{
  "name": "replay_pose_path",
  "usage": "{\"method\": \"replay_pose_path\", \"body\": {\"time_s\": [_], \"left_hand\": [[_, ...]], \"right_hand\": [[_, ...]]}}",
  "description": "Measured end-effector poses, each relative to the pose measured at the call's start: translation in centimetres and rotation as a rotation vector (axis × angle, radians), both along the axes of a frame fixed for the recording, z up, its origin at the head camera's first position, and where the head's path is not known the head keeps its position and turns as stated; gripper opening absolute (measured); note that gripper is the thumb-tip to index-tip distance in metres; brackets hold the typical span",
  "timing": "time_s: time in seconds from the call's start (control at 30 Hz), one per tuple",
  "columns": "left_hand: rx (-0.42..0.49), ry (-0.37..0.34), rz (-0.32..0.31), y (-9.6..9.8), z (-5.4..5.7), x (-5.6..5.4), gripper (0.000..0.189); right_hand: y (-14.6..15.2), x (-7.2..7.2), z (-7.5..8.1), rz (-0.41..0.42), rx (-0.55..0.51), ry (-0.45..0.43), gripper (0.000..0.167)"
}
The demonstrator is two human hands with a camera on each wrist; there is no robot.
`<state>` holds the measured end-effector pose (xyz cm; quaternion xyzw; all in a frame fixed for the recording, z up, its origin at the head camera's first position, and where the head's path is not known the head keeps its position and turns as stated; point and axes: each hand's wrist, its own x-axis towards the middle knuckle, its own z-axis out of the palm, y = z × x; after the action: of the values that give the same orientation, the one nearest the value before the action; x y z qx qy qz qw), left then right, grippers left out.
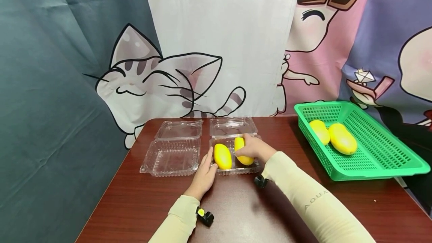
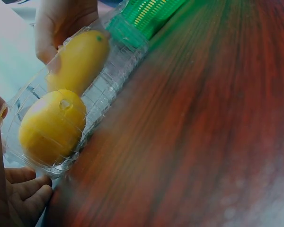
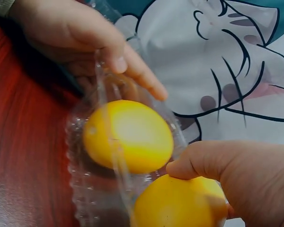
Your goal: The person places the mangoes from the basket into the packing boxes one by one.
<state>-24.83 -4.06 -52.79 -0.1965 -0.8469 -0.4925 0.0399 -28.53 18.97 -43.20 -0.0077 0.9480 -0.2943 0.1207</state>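
My right hand (image 1: 256,147) grips a yellow mango (image 1: 246,159) over the right half of a clear plastic clamshell box (image 1: 236,170). Its thumb presses on the fruit's skin in the right wrist view. Another mango (image 1: 222,156) lies in the left half of that box, and the two fruits are close side by side. My left hand (image 1: 204,171) rests against the box's left wall, fingers fairly straight, with the thumb at the front left corner. From the left wrist, both mangoes (image 2: 53,125) show through the clear wall.
A second clear clamshell box (image 1: 173,157) stands with its lid laid back, left of the first. On the right, a green plastic basket (image 1: 378,175) holds two more mangoes (image 1: 342,139). A printed curtain (image 1: 216,48) hangs behind the brown table (image 1: 236,213).
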Motion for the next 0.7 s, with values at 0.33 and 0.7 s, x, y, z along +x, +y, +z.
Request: {"method": "replay_pose_path", "body": {"time_s": [0.33, 0.7], "left_hand": [[-0.018, -0.012, 0.003, 0.0, -0.2, 0.0, 0.066], [0.023, -0.039, -0.004, 0.1, -0.2, -0.1, 0.069]], "right_hand": [[-0.7, 0.6, -1.4, 0.001, -0.002, -0.031, 0.09], [-0.6, 0.3, -1.7, 0.005, -0.039, -0.028, 0.101]]}}
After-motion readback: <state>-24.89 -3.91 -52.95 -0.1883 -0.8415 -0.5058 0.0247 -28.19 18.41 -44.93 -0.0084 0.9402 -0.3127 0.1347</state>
